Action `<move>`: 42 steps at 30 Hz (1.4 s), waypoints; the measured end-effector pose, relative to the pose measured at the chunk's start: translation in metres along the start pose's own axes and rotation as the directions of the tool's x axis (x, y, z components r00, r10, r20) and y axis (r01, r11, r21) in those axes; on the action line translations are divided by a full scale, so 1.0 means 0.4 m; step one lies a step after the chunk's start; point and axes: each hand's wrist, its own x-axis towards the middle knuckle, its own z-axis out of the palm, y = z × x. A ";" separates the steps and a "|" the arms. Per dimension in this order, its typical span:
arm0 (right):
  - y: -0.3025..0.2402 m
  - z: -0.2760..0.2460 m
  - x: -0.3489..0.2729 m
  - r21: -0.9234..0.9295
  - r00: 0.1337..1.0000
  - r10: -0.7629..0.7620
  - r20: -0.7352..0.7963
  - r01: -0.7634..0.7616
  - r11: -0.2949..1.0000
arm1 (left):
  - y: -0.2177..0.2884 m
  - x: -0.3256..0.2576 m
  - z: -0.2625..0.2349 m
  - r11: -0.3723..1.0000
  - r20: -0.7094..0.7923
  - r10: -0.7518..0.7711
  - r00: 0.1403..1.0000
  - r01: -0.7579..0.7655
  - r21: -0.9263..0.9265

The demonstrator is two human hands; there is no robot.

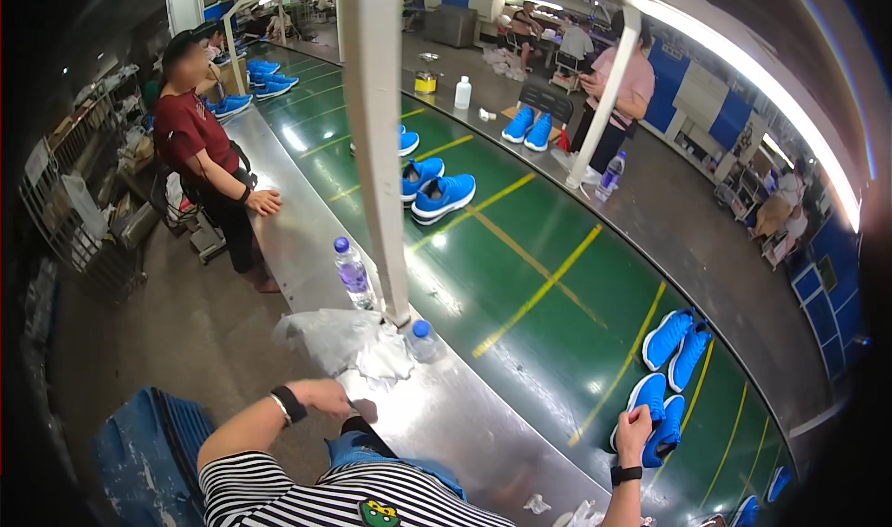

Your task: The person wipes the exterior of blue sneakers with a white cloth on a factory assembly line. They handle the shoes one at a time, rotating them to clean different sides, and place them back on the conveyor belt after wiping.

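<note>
Green conveyor belt (pixel 520 276) carried blue shoes; my right hand (pixel 636 431) gripped one shoe (pixel 662 414) for pickup, while my left hand (pixel 325 397), loosely curled and empty, steadied on the bench (pixel 446 415).

Both arms bent outward, hands apart at the two sides.

Left forearm bare, coming from the striped sleeve at the lower edge, raised to the left, dark band on the wrist; left hand (pixel 325 397) loosely curled, knuckles up, fingers pointing right. Right forearm rising straight from the bottom edge, black watch on the wrist; right hand (pixel 635 432) lifted, fingers bent forward and closed in a grip, back of the hand toward the camera.
</note>
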 end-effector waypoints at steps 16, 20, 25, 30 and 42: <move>-1.186 0.447 0.003 0.783 0.925 -0.366 -0.096 0.298 0.546 | -0.404 0.262 -0.601 0.929 -0.574 0.349 0.741 -0.353 0.108; -1.183 0.487 0.012 0.622 0.949 -0.285 -0.130 0.303 0.722 | -0.337 0.424 -0.731 0.875 -0.541 0.472 0.696 -0.447 0.187; -1.174 0.510 0.010 0.585 0.936 -0.288 -0.202 0.352 0.731 | -0.269 0.660 -0.913 0.850 -0.471 0.499 0.728 -0.304 0.431; -1.191 0.503 0.005 0.506 0.937 -0.291 -0.192 0.349 0.789 | -0.245 0.868 -0.977 0.845 -0.413 0.388 0.823 -0.139 0.517; -1.171 0.532 0.010 0.574 0.887 -0.390 -0.247 0.458 0.679 | -0.153 0.931 -0.960 0.869 -0.211 0.240 0.947 -0.113 0.483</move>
